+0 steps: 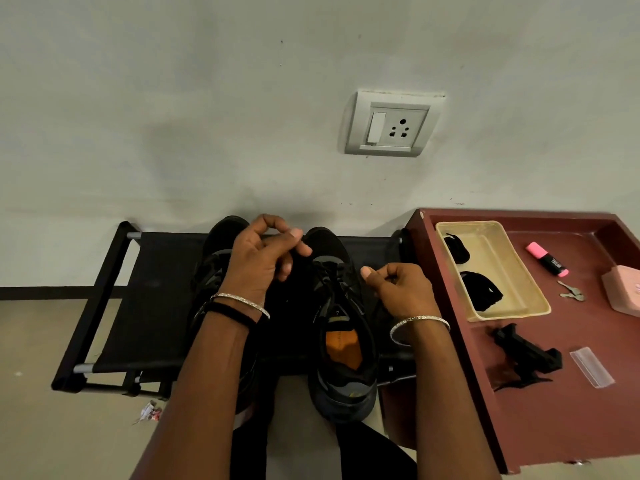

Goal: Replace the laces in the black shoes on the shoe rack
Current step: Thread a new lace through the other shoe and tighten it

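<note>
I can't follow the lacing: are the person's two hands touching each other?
Apart. The head view shows a plain gap between the left hand and the right hand, with the laced top of a black shoe visible between them.

No text is fully legible. Pink highlighter (pixel 547 258), far right on the maroon table (pixel 536 427): white print on its black barrel, too small to read. Right black shoe (pixel 343 396): small pale mark by the tongue, looks like a 7.
</note>
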